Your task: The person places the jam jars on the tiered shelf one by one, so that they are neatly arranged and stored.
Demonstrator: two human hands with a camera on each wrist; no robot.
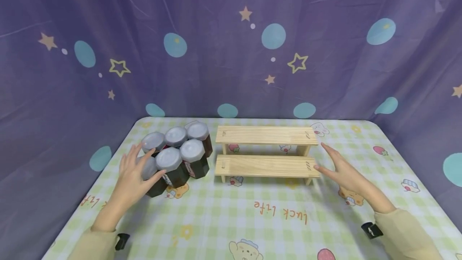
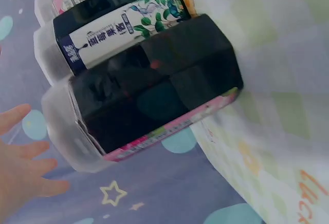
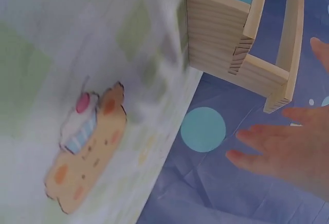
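Note:
My left hand (image 1: pixel 132 175) hovers with fingers spread over the nearest jar (image 1: pixel 157 188) of a group on the table's left. In the left wrist view the fingers are apart from that jar's lid (image 2: pixel 69 126). The jars are dark and faceted, with frosted lids; one bears a blueberry label (image 2: pixel 123 26), so it looks like jam. A two-step wooden shelf (image 1: pixel 267 166) stands right of the jars. Beside its right end is my right hand (image 1: pixel 344 173), fingers extended and nothing held. The right wrist view shows the shelf's side panel (image 3: pixel 216 31) near those fingers.
A green-and-white checked cloth (image 1: pixel 231 212) with cartoon prints covers the table. Behind and at both sides hangs a purple curtain (image 1: pixel 223 59) with stars and blue ovals. The jars stand close together in two rows, a short gap from the shelf's left end.

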